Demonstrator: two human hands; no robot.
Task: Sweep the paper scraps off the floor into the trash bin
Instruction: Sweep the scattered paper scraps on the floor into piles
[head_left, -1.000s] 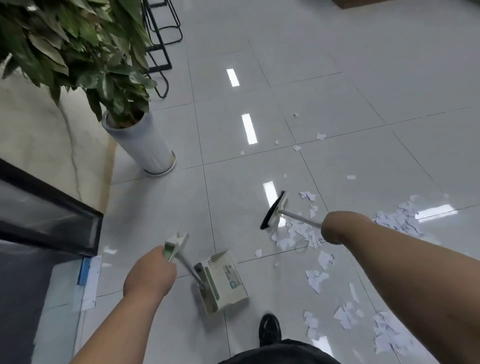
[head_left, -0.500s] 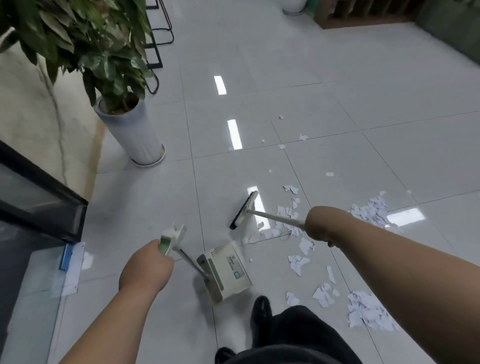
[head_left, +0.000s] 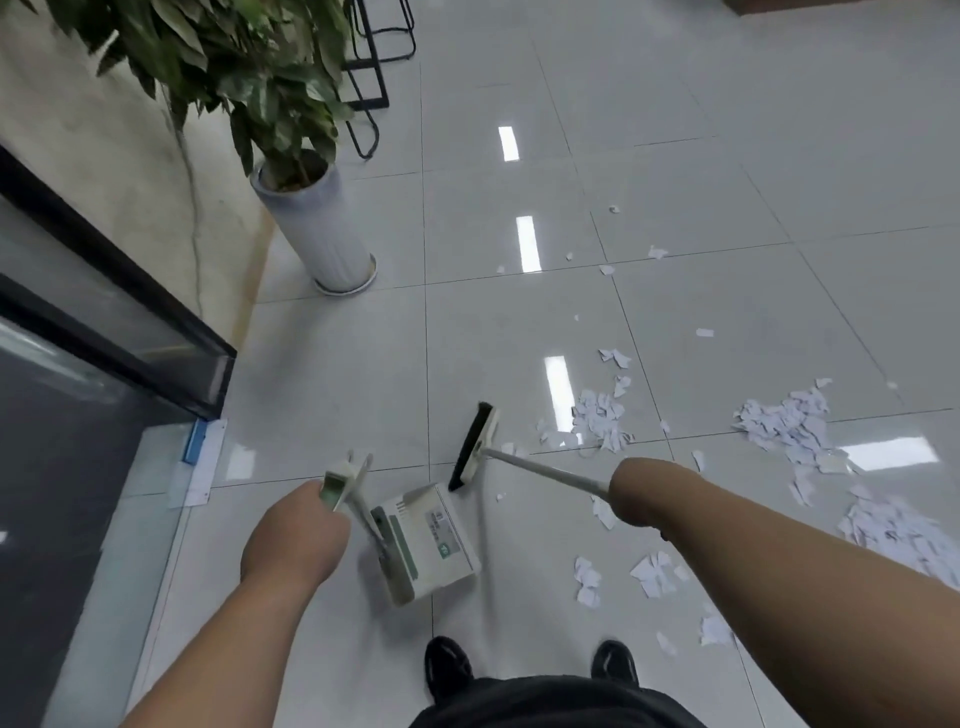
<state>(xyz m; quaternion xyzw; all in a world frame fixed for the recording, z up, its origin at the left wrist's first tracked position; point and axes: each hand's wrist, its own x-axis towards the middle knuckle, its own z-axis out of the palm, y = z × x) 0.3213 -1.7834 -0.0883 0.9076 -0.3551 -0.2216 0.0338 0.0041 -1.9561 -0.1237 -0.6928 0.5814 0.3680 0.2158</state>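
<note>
Left hand grips dustpan handle. Right hand grips broom handle, which slants far-left to the head, just beyond the dustpan. Scraps litter floor right of head, around right hand.

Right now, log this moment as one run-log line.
left hand grips dustpan handle | right hand grips broom handle | broom head near dustpan | paper scraps scattered on floor | trash bin not in view

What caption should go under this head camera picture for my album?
Sweeping up: left hand holds the dustpan, right hand holds the broom near paper scraps.
</note>
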